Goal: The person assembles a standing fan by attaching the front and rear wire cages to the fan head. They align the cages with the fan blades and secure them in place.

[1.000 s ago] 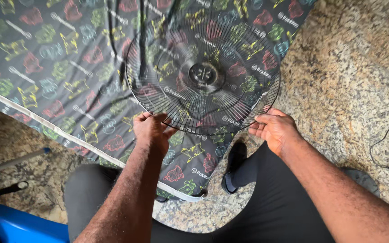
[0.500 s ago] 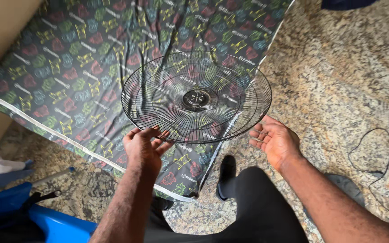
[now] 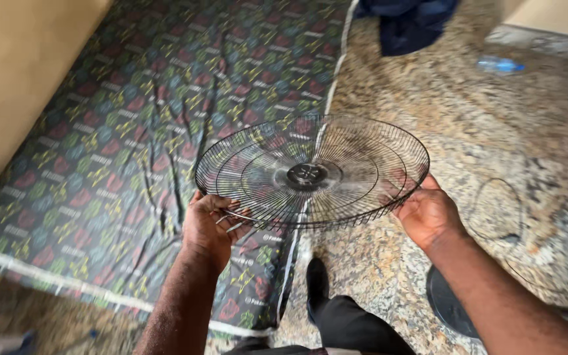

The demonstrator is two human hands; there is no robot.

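A round black wire fan grille (image 3: 310, 172) with a dark centre cap is held nearly flat in front of me, above the floor. My left hand (image 3: 210, 227) grips its near left rim, fingers curled through the wires. On the near right rim my right hand (image 3: 428, 213) is closed with the thumb on top. The grille hangs over the edge of a dark patterned mattress (image 3: 119, 151) and the speckled stone floor (image 3: 455, 112).
A beige wall (image 3: 21, 85) borders the mattress on the left. Dark blue cloth (image 3: 409, 23) and a clear plastic bottle (image 3: 499, 64) lie at the back. A thin black cable (image 3: 494, 217) loops on the floor at right. My dark shoe (image 3: 317, 286) stands below the grille.
The grille has tipped from facing me to nearly flat and shifted right. My right hand, open half a second ago, has closed on the rim. The view has lifted, showing more of the room.
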